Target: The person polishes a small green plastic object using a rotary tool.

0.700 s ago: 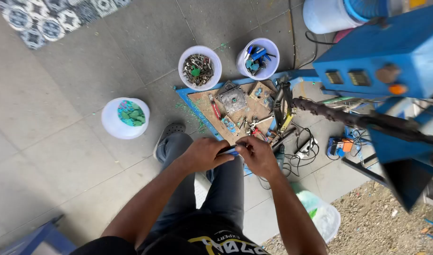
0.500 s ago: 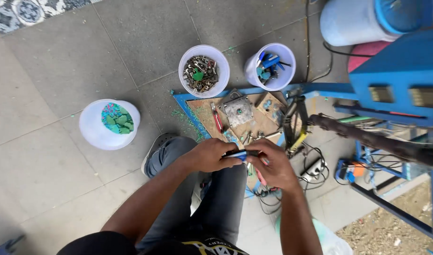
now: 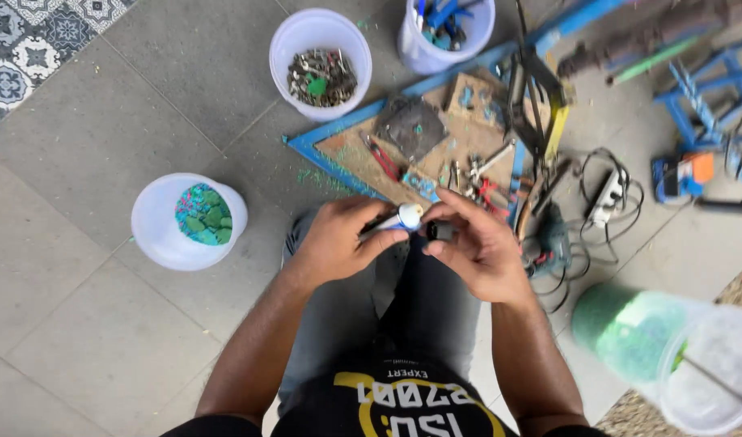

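My left hand (image 3: 342,241) grips a small blue and white cylinder-shaped part (image 3: 399,219) over my lap. My right hand (image 3: 476,243) pinches a small dark piece (image 3: 440,231) right beside the white end of that part. Both hands meet above my grey trousers (image 3: 423,311). Just beyond them lies a blue-framed wooden work board (image 3: 435,137) with pliers, a dark plate and small parts on it.
White buckets stand around: one with green and pink chips (image 3: 189,220) at left, one with metal scraps (image 3: 321,65), one with blue tools (image 3: 445,31). A green-filled clear bucket (image 3: 670,348) is at lower right. Cables and a power strip (image 3: 607,198) lie right of the board.
The camera has dropped closer and tilted down over my hands. My hands stay together over my lap, now working the small blue and white part.
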